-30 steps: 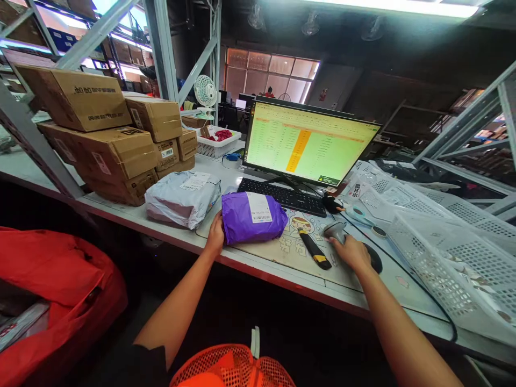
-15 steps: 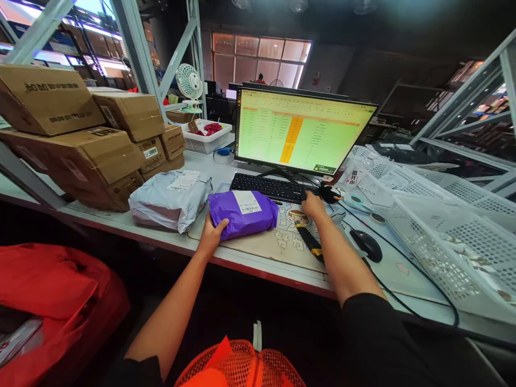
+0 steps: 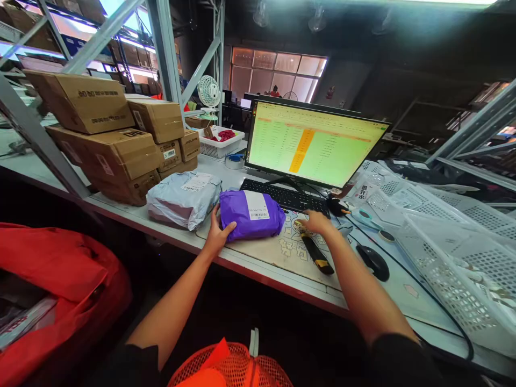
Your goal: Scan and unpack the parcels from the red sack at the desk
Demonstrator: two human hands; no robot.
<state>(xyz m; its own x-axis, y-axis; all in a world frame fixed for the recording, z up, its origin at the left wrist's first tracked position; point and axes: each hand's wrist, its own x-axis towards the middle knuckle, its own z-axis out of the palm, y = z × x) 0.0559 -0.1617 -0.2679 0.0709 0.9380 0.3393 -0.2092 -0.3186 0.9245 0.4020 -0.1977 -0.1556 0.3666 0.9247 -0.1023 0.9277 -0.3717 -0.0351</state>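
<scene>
left hand [image 3: 217, 232] grip cups the purple parcel's [image 3: 250, 215] end; right hand [image 3: 318, 221] grip loose, fingers spread over the box cutter [image 3: 315, 252].

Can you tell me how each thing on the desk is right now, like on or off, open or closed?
monitor: on, showing a green spreadsheet.
purple parcel: sealed, lying flat, label up.
grey parcel: sealed, lying flat.
cardboard boxes: closed, stacked.
utility knife: lying on the mat.
left hand: gripping the purple parcel's end.
right hand: open, above the utility knife.
</scene>
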